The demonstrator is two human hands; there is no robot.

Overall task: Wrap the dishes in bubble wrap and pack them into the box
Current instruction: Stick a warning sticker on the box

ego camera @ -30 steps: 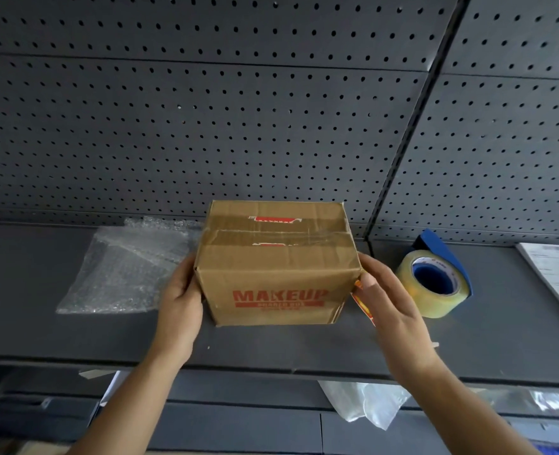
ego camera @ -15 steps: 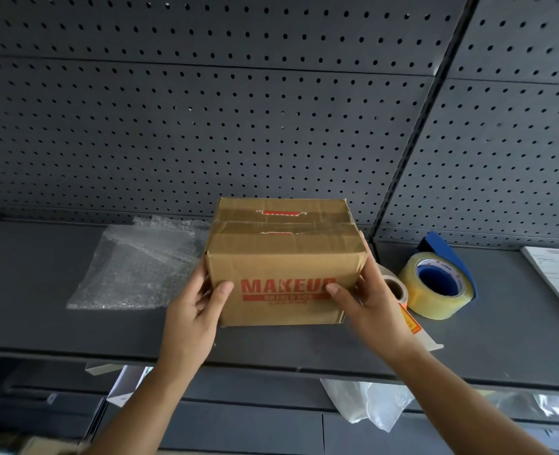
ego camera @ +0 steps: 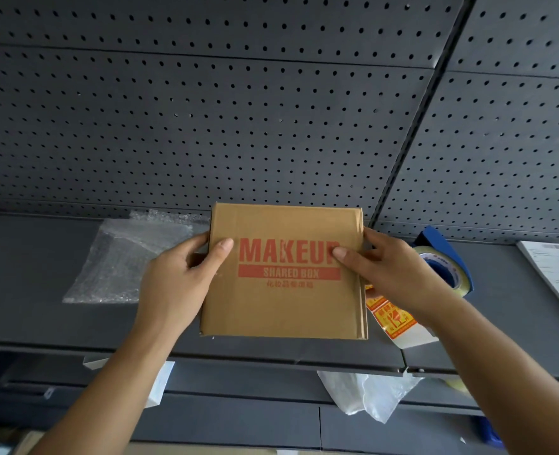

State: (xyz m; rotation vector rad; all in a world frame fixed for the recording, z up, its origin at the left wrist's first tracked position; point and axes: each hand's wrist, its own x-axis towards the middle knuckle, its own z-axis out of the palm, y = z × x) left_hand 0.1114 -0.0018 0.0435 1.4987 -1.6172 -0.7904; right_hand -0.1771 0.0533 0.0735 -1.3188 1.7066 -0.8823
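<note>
Brown cardboard box (ego camera: 284,310) tipped forward
Left hand (ego camera: 176,277) and right hand (ego camera: 390,270) grip its sides at the grey metal shelf (ego camera: 25,257), thumbs on the printed face; the taped top no longer shows.

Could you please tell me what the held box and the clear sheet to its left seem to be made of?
The box looks like brown cardboard, matt, with creased folded edges and red print. The sheet seems to be clear plastic bubble wrap: glossy, see-through, finely bubbled.
</note>
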